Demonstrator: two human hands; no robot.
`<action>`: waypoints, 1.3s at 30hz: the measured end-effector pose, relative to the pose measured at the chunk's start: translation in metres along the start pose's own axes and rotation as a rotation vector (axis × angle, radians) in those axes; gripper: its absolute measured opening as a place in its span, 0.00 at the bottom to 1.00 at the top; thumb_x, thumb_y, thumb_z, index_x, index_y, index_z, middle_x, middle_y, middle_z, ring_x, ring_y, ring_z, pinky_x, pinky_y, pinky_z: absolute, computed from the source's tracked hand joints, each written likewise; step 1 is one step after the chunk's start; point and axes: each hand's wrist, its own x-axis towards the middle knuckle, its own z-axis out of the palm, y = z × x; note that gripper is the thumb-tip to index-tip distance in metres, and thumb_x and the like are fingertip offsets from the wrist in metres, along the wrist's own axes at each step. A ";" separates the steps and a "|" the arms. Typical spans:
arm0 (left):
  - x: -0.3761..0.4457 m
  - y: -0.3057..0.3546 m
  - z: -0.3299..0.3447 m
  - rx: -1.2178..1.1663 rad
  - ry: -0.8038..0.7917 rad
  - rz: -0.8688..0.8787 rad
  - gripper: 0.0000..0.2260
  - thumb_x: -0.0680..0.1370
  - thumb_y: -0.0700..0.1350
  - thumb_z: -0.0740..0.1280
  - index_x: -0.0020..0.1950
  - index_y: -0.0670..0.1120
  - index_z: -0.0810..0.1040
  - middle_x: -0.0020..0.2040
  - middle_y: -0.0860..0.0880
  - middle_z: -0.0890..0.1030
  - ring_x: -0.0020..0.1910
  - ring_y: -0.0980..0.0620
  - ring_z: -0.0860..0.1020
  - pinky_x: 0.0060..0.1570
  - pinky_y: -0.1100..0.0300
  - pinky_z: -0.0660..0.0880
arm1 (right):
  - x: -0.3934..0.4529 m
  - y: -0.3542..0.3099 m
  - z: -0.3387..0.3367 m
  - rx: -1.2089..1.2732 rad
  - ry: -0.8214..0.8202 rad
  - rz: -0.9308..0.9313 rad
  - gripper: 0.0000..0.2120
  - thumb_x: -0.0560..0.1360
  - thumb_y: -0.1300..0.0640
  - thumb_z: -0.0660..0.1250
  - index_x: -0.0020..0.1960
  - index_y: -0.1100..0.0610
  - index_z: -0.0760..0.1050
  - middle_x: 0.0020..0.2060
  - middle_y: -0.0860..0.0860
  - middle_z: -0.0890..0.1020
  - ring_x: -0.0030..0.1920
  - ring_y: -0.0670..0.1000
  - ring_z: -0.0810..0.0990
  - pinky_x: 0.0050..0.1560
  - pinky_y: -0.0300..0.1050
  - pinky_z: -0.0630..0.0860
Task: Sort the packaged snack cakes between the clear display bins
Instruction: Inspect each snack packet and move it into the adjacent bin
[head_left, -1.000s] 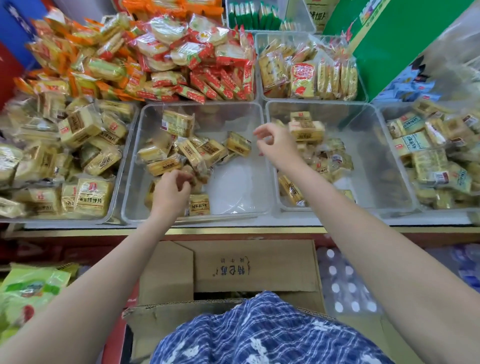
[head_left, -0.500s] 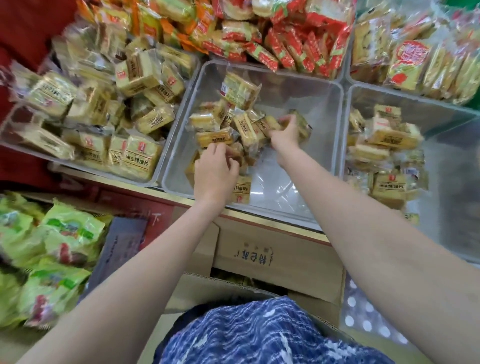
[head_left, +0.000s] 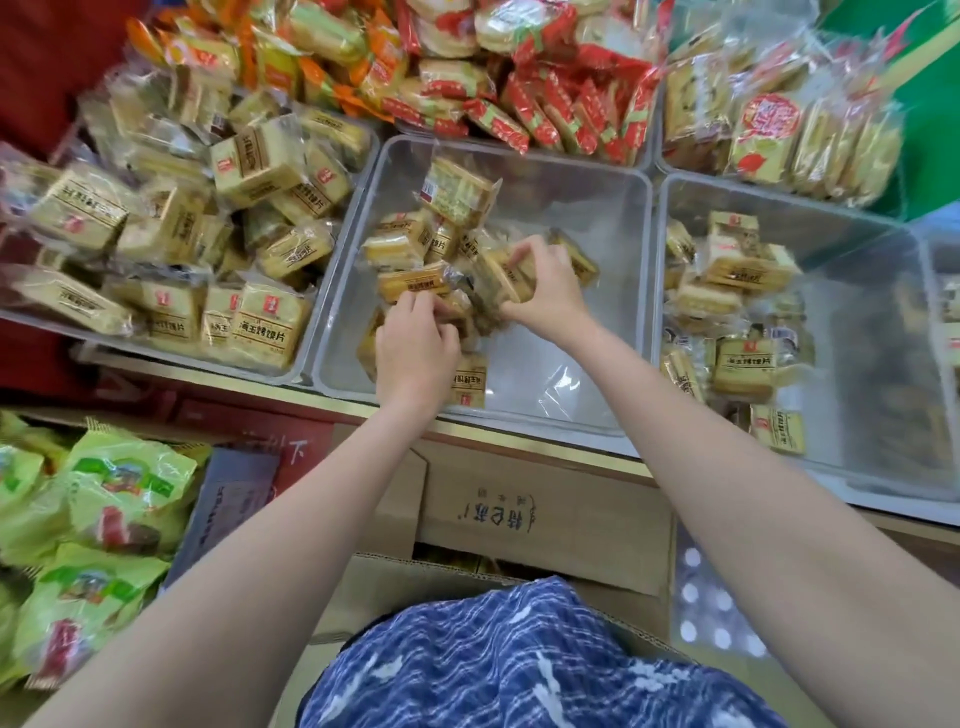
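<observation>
Head view: both hands are down in the middle clear bin (head_left: 613, 197). The right hand (head_left: 545, 296) grips a wrapped snack cake (head_left: 498, 278), fingers curled round it; the left hand (head_left: 415, 348) curls its fingers onto the cake pile (head_left: 415, 254) just beside it.

you wear: blue garment (head_left: 519, 660) with white wavy streaks | your forearms: bare, no sleeves in view | your wrists: no watch or rings
</observation>
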 end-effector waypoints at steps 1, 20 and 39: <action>0.000 0.000 0.000 -0.017 -0.008 0.003 0.02 0.77 0.40 0.61 0.48 0.45 0.72 0.47 0.52 0.71 0.48 0.51 0.72 0.48 0.58 0.68 | -0.007 0.001 -0.008 0.040 0.025 -0.016 0.22 0.67 0.65 0.71 0.53 0.51 0.66 0.56 0.54 0.67 0.49 0.48 0.69 0.41 0.22 0.64; 0.001 0.055 -0.060 -0.898 -0.574 -0.106 0.03 0.75 0.37 0.68 0.47 0.43 0.79 0.48 0.46 0.82 0.46 0.52 0.83 0.47 0.62 0.79 | -0.098 0.004 -0.081 0.367 -0.107 -0.081 0.31 0.68 0.66 0.75 0.63 0.45 0.68 0.59 0.41 0.72 0.58 0.49 0.76 0.62 0.48 0.74; 0.001 0.078 -0.059 -1.046 -0.562 -0.400 0.07 0.79 0.45 0.65 0.53 0.42 0.73 0.56 0.40 0.76 0.49 0.47 0.81 0.49 0.57 0.80 | -0.088 -0.012 -0.084 0.095 0.229 -0.288 0.24 0.66 0.63 0.74 0.58 0.52 0.68 0.57 0.52 0.74 0.53 0.47 0.73 0.53 0.33 0.70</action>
